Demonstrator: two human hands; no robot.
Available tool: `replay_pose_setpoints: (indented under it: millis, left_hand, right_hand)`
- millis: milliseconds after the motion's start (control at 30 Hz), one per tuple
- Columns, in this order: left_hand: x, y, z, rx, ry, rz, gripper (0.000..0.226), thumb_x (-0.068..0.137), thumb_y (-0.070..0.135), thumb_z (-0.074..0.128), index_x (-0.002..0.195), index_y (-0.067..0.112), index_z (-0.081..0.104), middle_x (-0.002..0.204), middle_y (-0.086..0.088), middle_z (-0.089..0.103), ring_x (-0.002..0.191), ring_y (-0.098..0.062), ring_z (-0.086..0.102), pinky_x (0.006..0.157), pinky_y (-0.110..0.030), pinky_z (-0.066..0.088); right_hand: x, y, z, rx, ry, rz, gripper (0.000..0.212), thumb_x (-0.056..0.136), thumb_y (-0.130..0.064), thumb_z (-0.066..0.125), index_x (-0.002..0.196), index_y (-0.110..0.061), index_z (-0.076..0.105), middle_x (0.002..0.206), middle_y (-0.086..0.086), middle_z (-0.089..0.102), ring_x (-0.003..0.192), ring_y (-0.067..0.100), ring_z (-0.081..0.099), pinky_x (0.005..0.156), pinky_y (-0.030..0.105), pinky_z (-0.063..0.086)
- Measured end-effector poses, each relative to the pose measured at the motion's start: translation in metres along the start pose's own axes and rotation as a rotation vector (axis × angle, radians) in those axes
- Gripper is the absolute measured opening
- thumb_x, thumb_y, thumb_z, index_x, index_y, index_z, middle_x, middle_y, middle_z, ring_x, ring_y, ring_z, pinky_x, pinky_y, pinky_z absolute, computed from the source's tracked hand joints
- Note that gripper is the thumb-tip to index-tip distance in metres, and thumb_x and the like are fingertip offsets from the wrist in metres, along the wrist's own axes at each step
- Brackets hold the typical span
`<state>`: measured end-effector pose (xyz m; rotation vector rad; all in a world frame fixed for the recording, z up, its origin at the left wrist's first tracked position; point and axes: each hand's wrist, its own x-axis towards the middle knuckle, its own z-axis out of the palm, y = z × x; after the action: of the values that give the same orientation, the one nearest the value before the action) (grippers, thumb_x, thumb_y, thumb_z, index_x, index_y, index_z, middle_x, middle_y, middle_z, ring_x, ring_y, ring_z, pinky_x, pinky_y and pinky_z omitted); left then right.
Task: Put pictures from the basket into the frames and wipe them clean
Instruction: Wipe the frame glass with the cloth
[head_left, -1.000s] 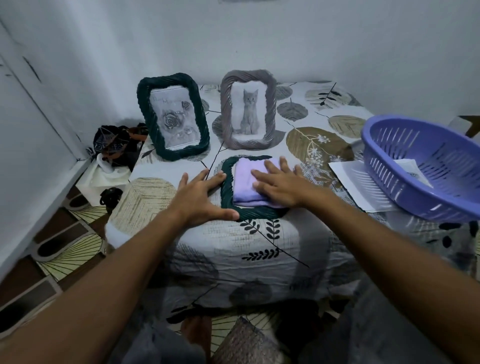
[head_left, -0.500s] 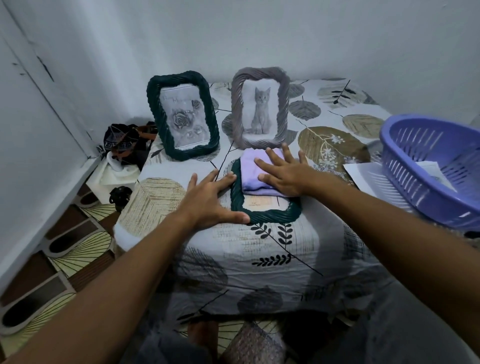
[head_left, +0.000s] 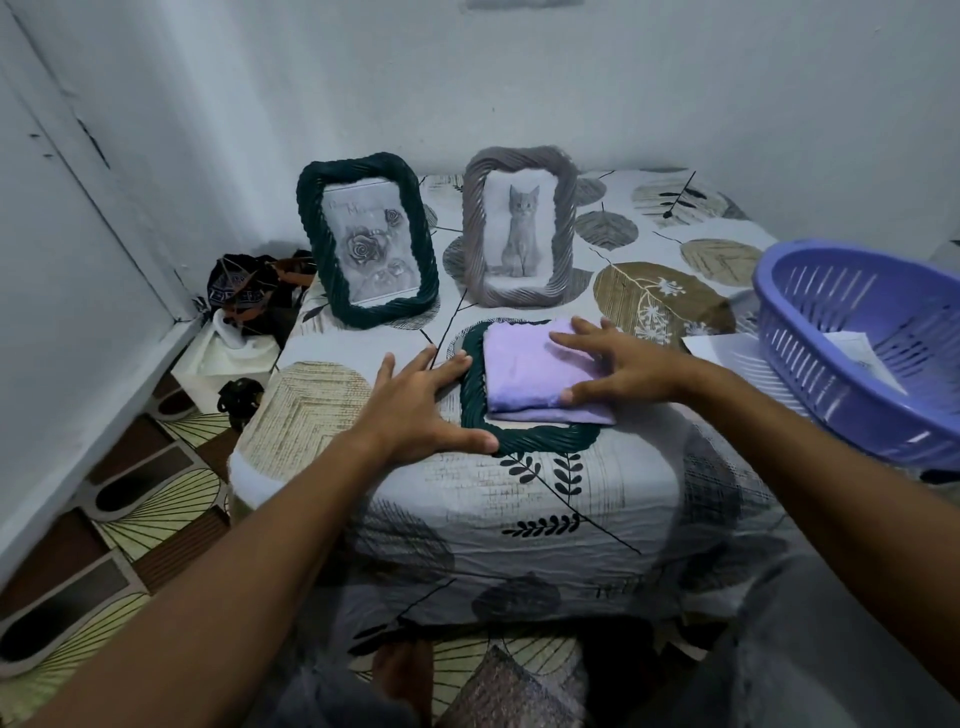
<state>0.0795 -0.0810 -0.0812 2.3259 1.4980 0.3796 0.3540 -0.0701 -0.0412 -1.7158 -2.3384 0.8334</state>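
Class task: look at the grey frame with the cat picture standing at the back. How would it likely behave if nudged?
The grey frame stands upright on soft bedding, so it would probably tip easily. Its thick twisted border looks rigid, so it likely stays stiff, not floppy.

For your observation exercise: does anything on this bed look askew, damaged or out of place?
Only the basket: it sits tilted, propped on a sheet of paper that pokes out from under it. Both standing frames look upright and undamaged.
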Motion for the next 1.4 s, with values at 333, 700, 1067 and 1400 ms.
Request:
replay_pose_setpoints:
  millis: [333,700,1067,1400]
  left_hand:
    - [0.000,0.001,0.000,-0.011,0.001,-0.004,0.129,0.039,0.092,0.049,0.150,0.029,0.028,0.157,0.008,0.023,0.147,-0.009,0.007,0.119,-0.049,-0.004]
    - [0.001,0.000,0.000,0.003,-0.008,0.002,0.130,0.039,0.095,0.045,0.150,0.030,0.026,0.158,0.006,0.022,0.147,-0.012,0.007,0.119,-0.050,-0.005]
    - [0.003,-0.002,0.001,0.010,-0.007,-0.009,0.132,0.038,0.098,0.044,0.150,0.030,0.027,0.158,0.001,0.023,0.148,-0.013,0.008,0.119,-0.051,-0.004]
    - [0.000,0.004,-0.002,0.014,-0.013,-0.029,0.130,0.039,0.093,0.047,0.150,0.030,0.027,0.158,0.001,0.022,0.148,-0.014,0.008,0.119,-0.050,-0.004]
  right_hand:
    - [0.001,-0.004,-0.005,-0.082,-0.048,0.052,0.085,0.070,-0.042,0.081,0.144,-0.032,0.039,0.161,-0.001,0.005,0.148,0.025,-0.007,0.117,0.045,0.004]
    - [0.024,-0.014,-0.008,-0.231,0.038,0.080,0.084,0.073,-0.043,0.079,0.145,-0.027,0.039,0.160,0.002,0.014,0.146,0.033,0.012,0.117,0.049,0.019]
    - [0.037,-0.028,-0.019,-0.414,-0.164,0.117,0.120,0.063,-0.048,0.083,0.153,-0.032,0.005,0.162,-0.004,0.001,0.147,0.031,0.002,0.117,0.049,0.013]
    - [0.041,-0.027,-0.020,-0.550,-0.119,-0.050,0.136,0.054,-0.058,0.081,0.149,-0.039,-0.014,0.159,-0.004,-0.017,0.144,0.032,-0.020,0.113,0.058,-0.003]
